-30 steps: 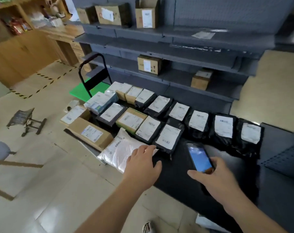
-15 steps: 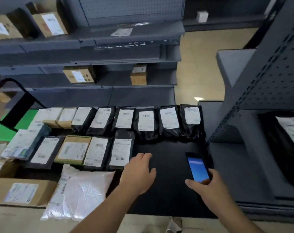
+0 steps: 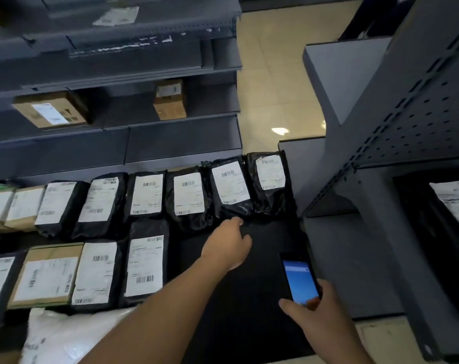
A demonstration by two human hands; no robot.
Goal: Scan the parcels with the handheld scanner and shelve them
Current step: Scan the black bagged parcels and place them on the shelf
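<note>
Parcel labels [image 3: 187, 193] blurred; no text legible.

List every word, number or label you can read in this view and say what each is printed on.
No text reads clearly enough to quote.
White labels on the black parcels: barcodes and print lines show, too blurred to read.
Labels on the cardboard boxes on the shelf: blurred.
Label on the parcel in the right-hand shelving: barcode only, text illegible.
Scanner screen, held in the right hand: blue, a pale bar at its top, no legible characters.
</note>
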